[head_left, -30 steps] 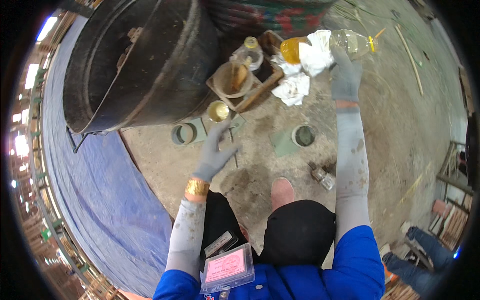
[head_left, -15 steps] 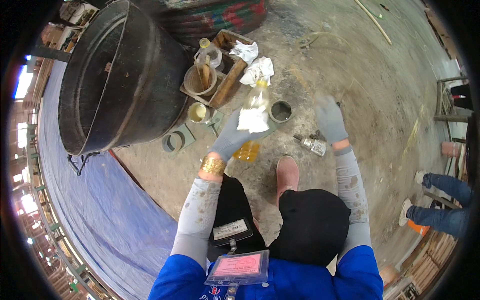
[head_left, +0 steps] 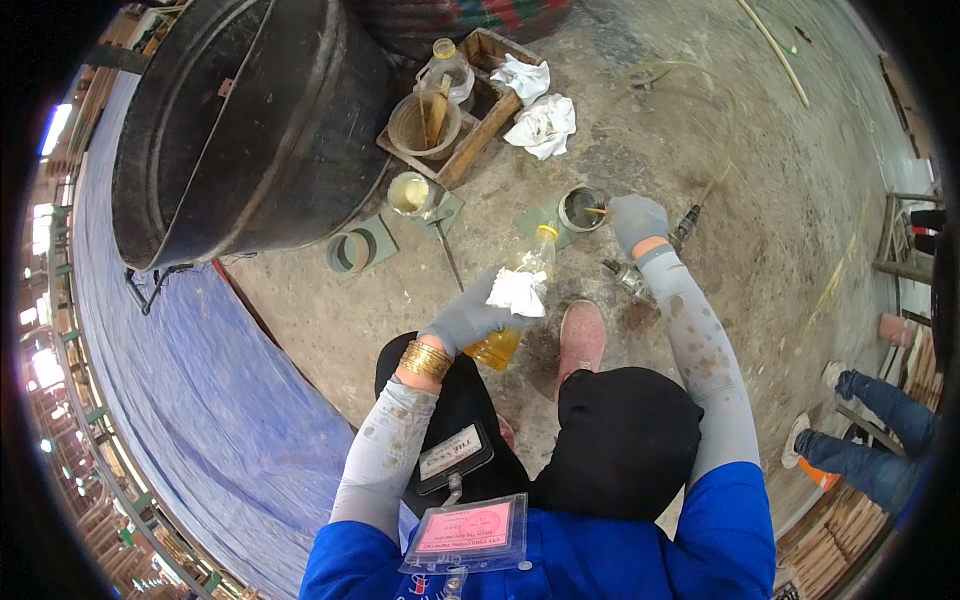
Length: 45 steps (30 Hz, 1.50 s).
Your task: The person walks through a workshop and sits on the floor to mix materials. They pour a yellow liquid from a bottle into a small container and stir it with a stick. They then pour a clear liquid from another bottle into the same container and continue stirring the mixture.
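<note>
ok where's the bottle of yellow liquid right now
In the head view, the bottle is in the left hand, just left of the pink shoe.

The left arm [head_left: 385,455] is reaching forward from the lower edge and slanting a little inward, its bare wrist [head_left: 411,381] showing below the glove [head_left: 452,325], while the left hand [head_left: 474,313] is angling toward the right and curling in a grip that is partly hidden. The right arm [head_left: 702,350] is stretching farther out, slanting forward and inward from the shoulder, with the right wrist [head_left: 652,246] showing a narrow bare strip. The right hand [head_left: 638,220], gloved too, is turning its back upward and closing in a pinch pointing leftward, and the two hands are working apart, the right one farther from the body.
</note>
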Each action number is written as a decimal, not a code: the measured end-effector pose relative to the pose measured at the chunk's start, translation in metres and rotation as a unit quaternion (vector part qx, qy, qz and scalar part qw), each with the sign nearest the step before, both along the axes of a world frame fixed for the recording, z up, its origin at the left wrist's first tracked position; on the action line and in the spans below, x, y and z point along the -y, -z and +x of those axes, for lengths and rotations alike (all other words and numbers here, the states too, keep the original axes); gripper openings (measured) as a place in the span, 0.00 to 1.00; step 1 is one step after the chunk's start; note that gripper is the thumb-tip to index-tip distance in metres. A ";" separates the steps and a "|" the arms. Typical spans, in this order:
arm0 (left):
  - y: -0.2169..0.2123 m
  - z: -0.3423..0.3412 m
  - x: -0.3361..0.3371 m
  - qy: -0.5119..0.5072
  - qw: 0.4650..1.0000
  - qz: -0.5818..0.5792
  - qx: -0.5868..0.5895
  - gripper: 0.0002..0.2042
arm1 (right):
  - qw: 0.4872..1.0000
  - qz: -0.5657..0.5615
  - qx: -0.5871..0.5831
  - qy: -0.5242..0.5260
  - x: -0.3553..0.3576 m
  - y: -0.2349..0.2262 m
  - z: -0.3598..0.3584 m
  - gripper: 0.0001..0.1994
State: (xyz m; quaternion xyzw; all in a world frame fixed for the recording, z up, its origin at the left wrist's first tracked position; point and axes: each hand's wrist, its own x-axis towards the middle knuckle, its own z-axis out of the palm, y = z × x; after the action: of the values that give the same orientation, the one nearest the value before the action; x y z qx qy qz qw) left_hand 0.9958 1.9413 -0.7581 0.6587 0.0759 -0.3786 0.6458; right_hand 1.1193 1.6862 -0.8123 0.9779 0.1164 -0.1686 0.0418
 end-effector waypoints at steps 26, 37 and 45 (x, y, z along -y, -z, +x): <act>0.009 0.007 0.008 0.000 1.000 -0.004 0.002 0.29 | 1.000 -0.011 -0.026 0.012 -0.004 -0.005 0.010 0.08; 0.012 0.010 0.009 0.027 1.000 -0.006 0.008 0.32 | 1.000 0.019 0.015 0.008 0.003 0.003 0.010 0.08; 0.013 0.012 0.008 0.029 0.999 -0.001 0.025 0.31 | 0.995 0.074 0.031 0.065 0.026 -0.008 -0.006 0.08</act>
State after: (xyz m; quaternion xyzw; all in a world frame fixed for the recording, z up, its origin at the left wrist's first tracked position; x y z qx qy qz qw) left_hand 1.0075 1.9337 -0.7711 0.6691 0.0397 -0.3809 0.6370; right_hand 1.1138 1.6605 -0.8039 0.9886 0.0637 -0.1311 -0.0383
